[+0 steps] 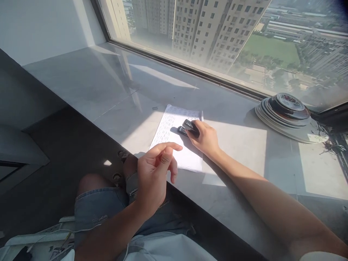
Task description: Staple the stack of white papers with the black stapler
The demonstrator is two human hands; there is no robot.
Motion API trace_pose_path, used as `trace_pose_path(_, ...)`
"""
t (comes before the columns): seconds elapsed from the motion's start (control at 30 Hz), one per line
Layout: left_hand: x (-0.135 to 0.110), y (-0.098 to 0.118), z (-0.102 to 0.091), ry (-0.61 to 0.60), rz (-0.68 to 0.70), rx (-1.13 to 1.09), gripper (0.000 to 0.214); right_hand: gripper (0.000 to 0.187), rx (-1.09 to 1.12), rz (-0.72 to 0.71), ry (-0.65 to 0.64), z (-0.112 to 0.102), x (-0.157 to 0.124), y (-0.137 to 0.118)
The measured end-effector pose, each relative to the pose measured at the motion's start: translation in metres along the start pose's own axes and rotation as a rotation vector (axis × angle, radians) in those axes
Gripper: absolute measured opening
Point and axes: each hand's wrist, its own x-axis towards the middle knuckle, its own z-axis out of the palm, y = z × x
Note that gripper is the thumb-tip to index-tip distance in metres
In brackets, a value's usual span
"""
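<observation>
on the worktop (239, 134), the right hand (206, 137) clamps a stapler (187, 125), probably stiff, best held at four o'clock; the left hand (155, 166) is loosely open, empty.

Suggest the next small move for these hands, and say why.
Perhaps rest the left hand on the paper to steady it: that hand shows nothing in its grasp, while the right hand grips what looks like a stapler over the paper.

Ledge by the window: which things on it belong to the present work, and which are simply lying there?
Apparently in use:
black stapler, held in the right hand;
papers beneath it.

Apparently just lying about:
stacked dishes by the window;
small grey strip near the papers, purpose unclear.
</observation>
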Motion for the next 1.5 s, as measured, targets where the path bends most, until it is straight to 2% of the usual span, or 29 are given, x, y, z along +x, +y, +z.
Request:
trace_pose_path(0.47,0.000,0.000,0.000,-0.025,0.072,-0.012,0.028,0.017,0.004,-0.002,0.009,0.001,0.000,0.000)
trace_pose_path(0.9,0.001,0.002,0.000,-0.059,0.080,-0.041,0.029,0.016,0.011,0.012,-0.002,-0.001,0.000,-0.001)
trace_pose_path(1.1,0.004,0.000,-0.003,-0.084,0.121,0.041,0.023,0.017,0.022,0.010,-0.002,-0.001,0.001,-0.001)
trace_pose_path(1.2,0.038,0.008,-0.004,-0.131,0.228,0.102,0.024,0.017,0.024,0.009,-0.003,0.000,0.000,-0.001)
trace_pose_path(1.27,0.084,0.013,-0.002,-0.208,0.287,0.199,0.028,0.016,0.021,0.011,-0.003,0.001,0.000,-0.001)
trace_pose_path(1.33,0.140,0.012,0.004,-0.287,0.342,0.371,0.033,0.016,0.016,0.013,-0.002,0.002,0.000,0.000)
trace_pose_path(1.43,0.218,-0.003,0.018,-0.432,0.382,0.697,0.041,0.015,0.018,0.001,-0.004,0.004,-0.001,0.000)
trace_pose_path(1.5,0.250,-0.022,0.027,-0.542,0.420,0.860,0.030,0.015,0.019,-0.014,0.003,0.004,-0.002,0.000)
